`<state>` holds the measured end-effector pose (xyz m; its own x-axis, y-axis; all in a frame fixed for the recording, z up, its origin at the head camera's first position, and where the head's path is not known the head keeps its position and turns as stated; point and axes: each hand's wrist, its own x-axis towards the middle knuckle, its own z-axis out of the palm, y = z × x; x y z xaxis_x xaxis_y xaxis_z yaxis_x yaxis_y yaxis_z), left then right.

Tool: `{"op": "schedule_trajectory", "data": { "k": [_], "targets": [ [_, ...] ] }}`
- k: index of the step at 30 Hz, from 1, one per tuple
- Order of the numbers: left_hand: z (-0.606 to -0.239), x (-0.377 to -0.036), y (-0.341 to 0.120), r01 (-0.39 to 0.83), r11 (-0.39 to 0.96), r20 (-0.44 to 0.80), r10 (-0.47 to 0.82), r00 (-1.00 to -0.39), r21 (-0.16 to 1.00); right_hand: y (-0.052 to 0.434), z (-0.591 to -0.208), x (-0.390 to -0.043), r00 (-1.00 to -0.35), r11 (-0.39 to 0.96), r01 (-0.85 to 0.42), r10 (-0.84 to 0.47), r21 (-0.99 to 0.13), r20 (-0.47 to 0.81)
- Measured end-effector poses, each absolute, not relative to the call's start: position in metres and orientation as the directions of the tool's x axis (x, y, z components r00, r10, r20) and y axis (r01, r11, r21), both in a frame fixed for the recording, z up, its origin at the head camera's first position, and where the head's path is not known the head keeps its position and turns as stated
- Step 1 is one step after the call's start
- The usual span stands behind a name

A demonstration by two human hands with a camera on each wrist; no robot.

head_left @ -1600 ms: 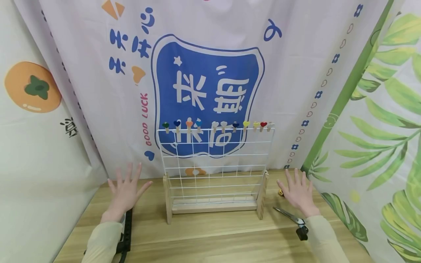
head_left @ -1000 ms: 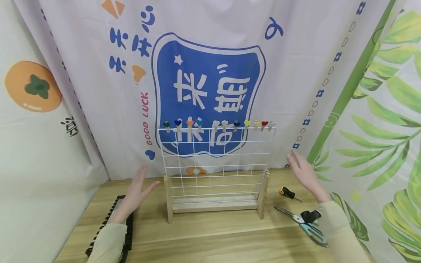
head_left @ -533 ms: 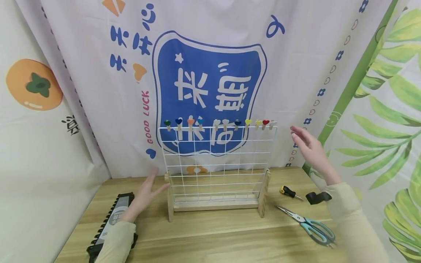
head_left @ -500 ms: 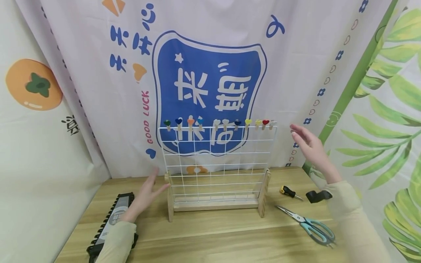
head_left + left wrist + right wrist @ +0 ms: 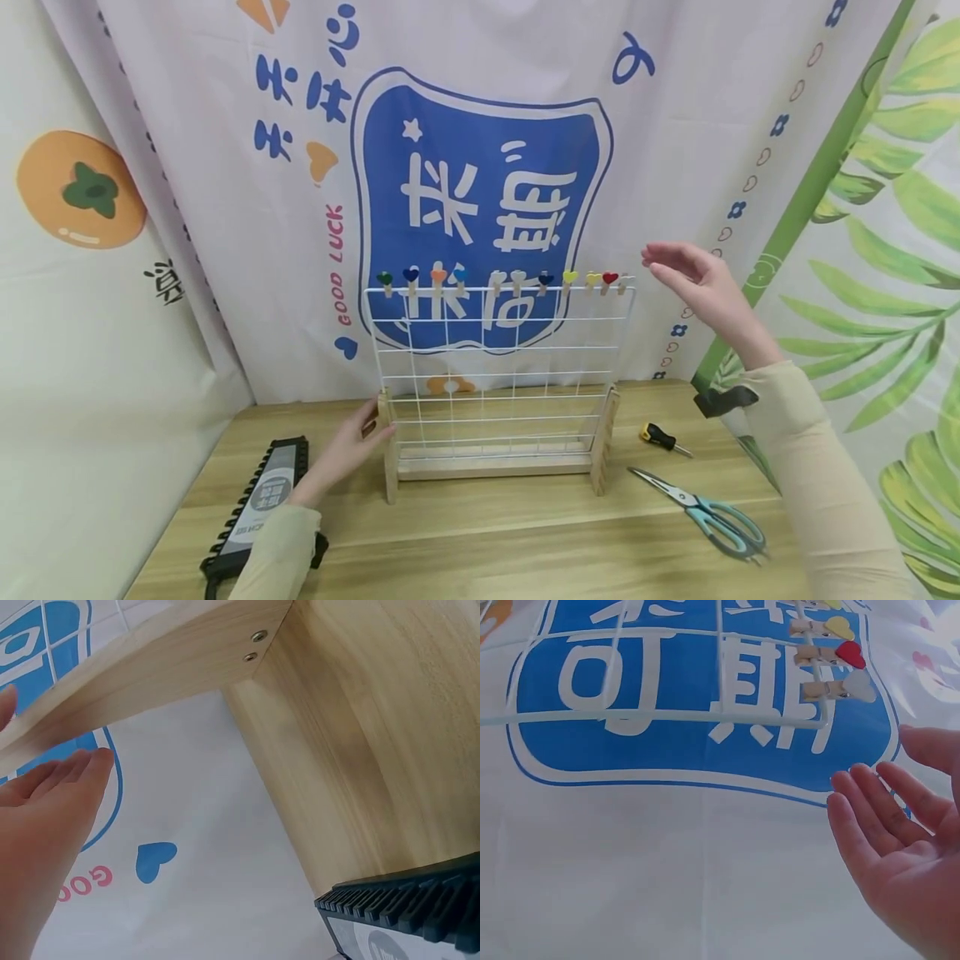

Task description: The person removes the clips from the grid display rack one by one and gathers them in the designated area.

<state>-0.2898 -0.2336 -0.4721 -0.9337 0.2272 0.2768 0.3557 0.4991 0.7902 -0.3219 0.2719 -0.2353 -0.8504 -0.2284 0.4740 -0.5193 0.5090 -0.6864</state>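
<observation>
Head view: a white wire rack point(image 5: 514, 348) with wooden supports is seen standing upright on the desk point(image 5: 525, 542), at the middle of the frame, its long axis laid from left to right. A row of heart-topped pegs point(image 5: 517, 277) is clipped along its top bar. At left of centre, the left wooden post point(image 5: 391, 467) is straddled by the left hand point(image 5: 348, 446), with the thumb placed on one side and the fingers on the other. That grip is seen slack, its fingers nearly straight; whether the wood is touched cannot be told. Nothing is held by the right hand point(image 5: 701, 279); its grip is relaxed and hollowed, pointed leftward, just beside the rack's upper right corner. A gap from that corner is shown in the right wrist view. The rack is thus judged to be flanked at both ends, with the left hand nearer. Scissors point(image 5: 708, 512) and a screwdriver point(image 5: 658, 436) are seen at lower right.
</observation>
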Motion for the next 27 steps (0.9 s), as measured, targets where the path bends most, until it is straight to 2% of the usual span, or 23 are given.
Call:
{"op": "schedule_trajectory", "data": {
  "k": [8,15,27],
  "targets": [
    [-0.473,-0.288,-0.232,0.357,0.489,0.269,0.244,-0.932,0.796,0.248,-0.211,-0.323,-0.851,0.548,-0.522,-0.287,-0.653,0.439],
    [-0.473,-0.286,-0.231,0.376,0.448,0.292,0.246,-0.924,0.811,0.227,-0.202,-0.331,-0.839,0.566,-0.544,-0.348,-0.62,0.418],
    [-0.481,-0.29,-0.234,0.402,0.457,0.326,0.239,-0.915,0.794,0.193,-0.184,-0.333,-0.828,0.613,-0.56,-0.43,-0.558,0.359]
  ]
}}
